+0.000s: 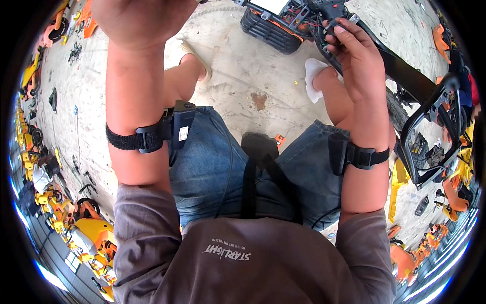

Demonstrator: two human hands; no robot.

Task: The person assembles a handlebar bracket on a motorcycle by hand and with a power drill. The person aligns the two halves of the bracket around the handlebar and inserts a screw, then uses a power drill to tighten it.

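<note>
The left hand [144, 17] is closest, fingers beyond the upper edge, so I cannot tell whether it grips; the right hand [358, 58], nearer the wiring [320, 36], pinches a small dark part [331, 25] at its fingertips; the wiring lies just left; behind, a black bar [407, 71] slants lengthwise, down to the right.

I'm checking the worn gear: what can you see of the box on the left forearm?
The box is dark, angular and plastic-looking, with a small white label. A black strap with a buckle holds it against the inner side of the left forearm; whether it touches the denim shorts is unclear.
</note>
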